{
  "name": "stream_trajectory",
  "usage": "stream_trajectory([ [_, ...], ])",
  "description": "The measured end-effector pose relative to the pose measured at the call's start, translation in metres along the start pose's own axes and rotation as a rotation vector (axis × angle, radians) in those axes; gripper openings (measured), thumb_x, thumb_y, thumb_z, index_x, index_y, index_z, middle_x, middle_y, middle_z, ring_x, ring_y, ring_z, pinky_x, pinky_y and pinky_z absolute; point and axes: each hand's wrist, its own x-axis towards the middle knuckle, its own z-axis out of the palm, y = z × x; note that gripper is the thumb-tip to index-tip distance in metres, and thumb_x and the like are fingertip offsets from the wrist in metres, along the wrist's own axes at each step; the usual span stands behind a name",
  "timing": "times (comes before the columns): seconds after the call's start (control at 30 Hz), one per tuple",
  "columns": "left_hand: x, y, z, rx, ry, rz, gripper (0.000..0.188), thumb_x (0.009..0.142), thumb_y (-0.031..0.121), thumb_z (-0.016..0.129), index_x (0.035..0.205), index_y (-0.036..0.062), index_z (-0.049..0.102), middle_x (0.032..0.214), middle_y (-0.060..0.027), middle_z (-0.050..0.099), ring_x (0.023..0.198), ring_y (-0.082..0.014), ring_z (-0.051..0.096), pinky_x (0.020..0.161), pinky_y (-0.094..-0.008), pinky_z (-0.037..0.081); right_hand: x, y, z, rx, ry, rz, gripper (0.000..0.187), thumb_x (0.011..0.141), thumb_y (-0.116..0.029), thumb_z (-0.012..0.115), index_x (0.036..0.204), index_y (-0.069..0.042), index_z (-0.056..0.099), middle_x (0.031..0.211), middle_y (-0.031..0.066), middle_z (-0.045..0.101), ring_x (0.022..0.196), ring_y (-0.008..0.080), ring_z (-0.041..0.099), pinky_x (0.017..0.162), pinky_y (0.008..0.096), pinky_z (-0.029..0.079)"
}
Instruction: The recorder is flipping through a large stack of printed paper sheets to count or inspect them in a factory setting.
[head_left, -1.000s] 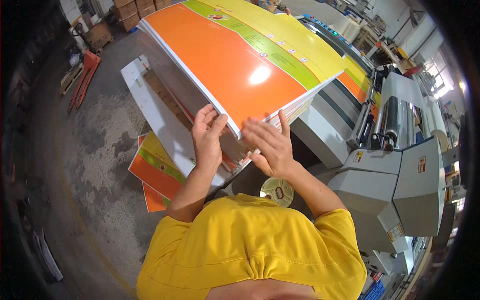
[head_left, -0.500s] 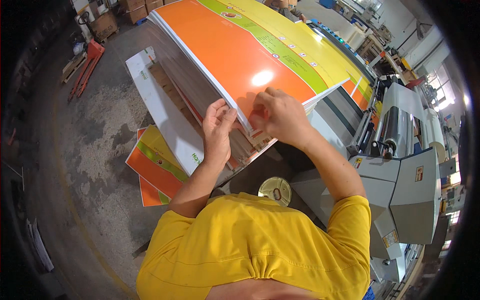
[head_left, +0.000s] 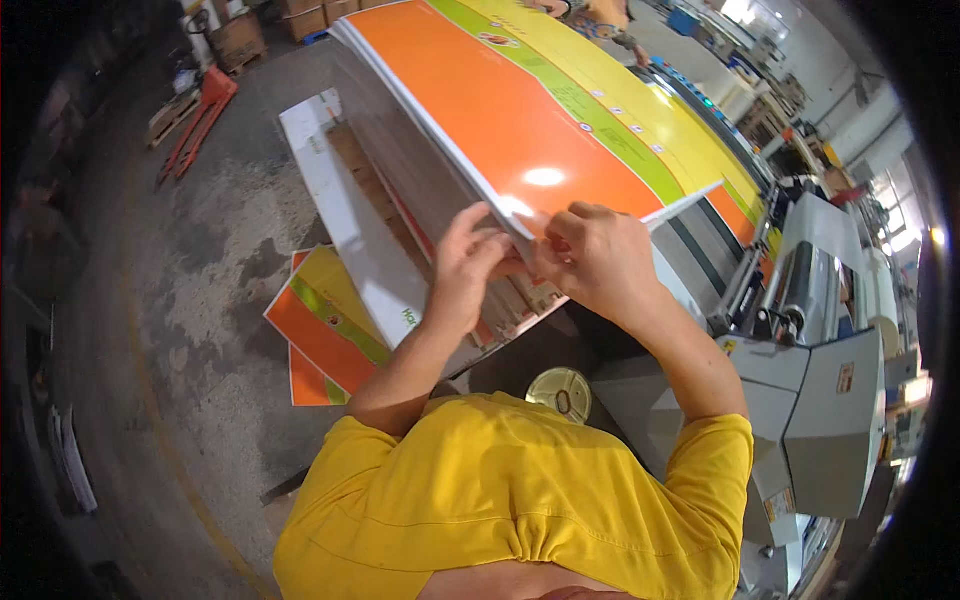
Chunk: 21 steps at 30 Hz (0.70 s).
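Observation:
A tall stack of large printed sheets lies in front of me, its glossy top printed sheet (head_left: 470, 110) banded orange, green and yellow. At the near corner, my right hand (head_left: 605, 262) is closed, thumb and fingers pinching the sheet's edge. My left hand (head_left: 465, 275) is just left of it, fingers curled and closed at the stack's side edge by the same corner. The fingers partly cover the corner, so how many sheets they grip is hidden.
A long white board (head_left: 350, 220) lies left of the stack, near loose printed sheets (head_left: 322, 325) on the floor. A grey roller machine (head_left: 840, 410) stands at right. A round lid (head_left: 558, 394) is below the stack. Farther off are a red pallet jack (head_left: 200, 120) and another person (head_left: 605, 15).
The view has shifted, so the stack sits farther right. My right hand has moved from over the orange surface to the near corner's edge. My left fingers have curled in closer beside it.

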Motion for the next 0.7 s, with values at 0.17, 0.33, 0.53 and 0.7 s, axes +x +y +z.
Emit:
stream_trajectory([
  [0.17, -0.002, -0.009, 0.002, -0.132, -0.020, -0.044, 0.044, 0.092, 0.010, 0.046, 0.131, -0.0029, 0.031, 0.101, -0.0135, 0.059, 0.083, -0.0202, 0.064, 0.068, -0.0316, 0.055, 0.010, 0.002, -0.016, -0.163, 0.313, -0.125, 0.022, 0.072, -0.026, 0.067, 0.082, -0.007, 0.061, 0.080, 0.0051, 0.060, 0.075, 0.0228, 0.057, 0.061, 0.0347, 0.047],
  [0.33, -0.005, -0.009, 0.002, -0.147, -0.012, -0.021, 0.047, 0.092, 0.011, 0.046, 0.132, -0.0053, 0.029, 0.100, -0.0149, 0.059, 0.082, -0.0212, 0.063, 0.070, -0.0322, 0.054, -0.011, 0.026, -0.009, 0.157, 0.296, -0.057, 0.032, 0.076, -0.022, 0.068, 0.100, -0.003, 0.060, 0.100, 0.0106, 0.060, 0.089, 0.0292, 0.055, 0.073, 0.0372, 0.046],
  [0.53, -0.001, -0.006, 0.005, -0.044, 0.030, 0.004, 0.045, 0.086, 0.003, 0.054, 0.126, -0.0090, 0.036, 0.095, -0.0147, 0.061, 0.077, -0.0180, 0.064, 0.066, -0.0268, 0.056, -0.035, 0.028, 0.016, 0.421, 0.184, -0.038, 0.033, 0.073, -0.013, 0.070, 0.104, -0.003, 0.062, 0.103, 0.0114, 0.061, 0.098, 0.0296, 0.055, 0.083, 0.0382, 0.044],
  [0.7, 0.003, -0.001, 0.004, -0.017, -0.016, -0.036, 0.049, 0.086, 0.004, 0.056, 0.128, -0.0083, 0.035, 0.095, -0.0144, 0.061, 0.080, -0.0179, 0.064, 0.067, -0.0291, 0.056, -0.026, 0.032, 0.017, 0.334, 0.224, -0.261, 0.041, 0.064, -0.021, 0.076, 0.100, -0.006, 0.064, 0.101, 0.0082, 0.061, 0.092, 0.0270, 0.055, 0.078, 0.0370, 0.046],
])
